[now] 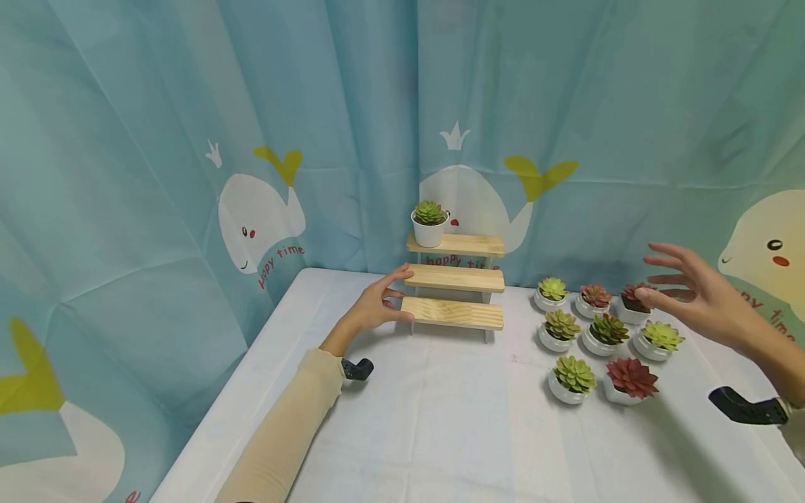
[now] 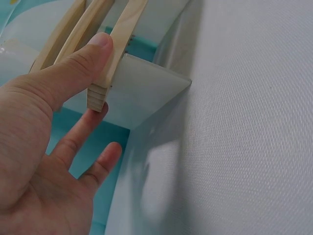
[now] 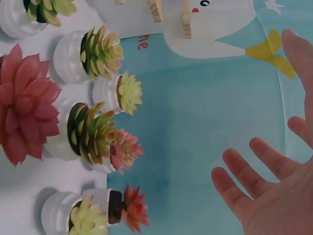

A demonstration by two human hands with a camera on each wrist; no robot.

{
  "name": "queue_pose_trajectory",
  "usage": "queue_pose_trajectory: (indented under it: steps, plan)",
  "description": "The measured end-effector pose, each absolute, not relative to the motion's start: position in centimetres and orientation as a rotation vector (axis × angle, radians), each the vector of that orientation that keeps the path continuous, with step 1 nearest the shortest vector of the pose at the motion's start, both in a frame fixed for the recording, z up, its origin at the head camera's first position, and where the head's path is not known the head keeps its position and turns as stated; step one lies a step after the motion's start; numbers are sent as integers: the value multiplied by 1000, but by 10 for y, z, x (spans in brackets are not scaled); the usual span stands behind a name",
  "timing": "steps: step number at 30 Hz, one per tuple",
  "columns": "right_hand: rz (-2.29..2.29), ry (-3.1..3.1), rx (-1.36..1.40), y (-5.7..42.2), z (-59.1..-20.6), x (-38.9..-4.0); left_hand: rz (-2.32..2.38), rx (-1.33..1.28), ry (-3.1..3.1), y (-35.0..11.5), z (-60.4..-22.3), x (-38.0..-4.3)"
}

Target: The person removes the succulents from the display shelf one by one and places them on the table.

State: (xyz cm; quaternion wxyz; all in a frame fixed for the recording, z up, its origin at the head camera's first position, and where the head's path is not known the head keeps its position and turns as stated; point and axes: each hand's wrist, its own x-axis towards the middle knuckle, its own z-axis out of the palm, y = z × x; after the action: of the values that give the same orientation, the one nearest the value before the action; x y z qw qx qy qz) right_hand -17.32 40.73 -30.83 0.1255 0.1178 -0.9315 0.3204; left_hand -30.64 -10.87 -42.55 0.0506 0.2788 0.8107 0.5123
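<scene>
A three-step wooden plant stand (image 1: 453, 312) stands at the back of the table. My left hand (image 1: 371, 305) holds its left end, the thumb (image 2: 90, 56) against the lowest board and other fingers around the board's end and behind it. On the left of the top step sits a green succulent in a white pot (image 1: 430, 230). My right hand (image 1: 711, 297) is raised at the right, fingers spread and holding nothing. In the head view its thumb overlaps a dark red succulent (image 1: 631, 313) in a white pot, the rear right one of the group.
Several potted succulents stand in rows right of the stand, among them a large red one (image 1: 631, 381) and a light green one (image 1: 574, 377) in front. White cloth (image 1: 402, 426) covers the table. A blue whale-print curtain (image 1: 352, 105) hangs close behind and at the left.
</scene>
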Motion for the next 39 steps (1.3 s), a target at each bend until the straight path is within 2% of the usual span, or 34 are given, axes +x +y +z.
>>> queue_pose_trajectory:
  steps: [15,39]
  plan:
    - [1002,-2662,447,392,-299,-187,1566,848,2473,-110,-425,-307]
    - [1038,-2760,596,322,-271,-237,1561,857,2470,-109,-428,-308]
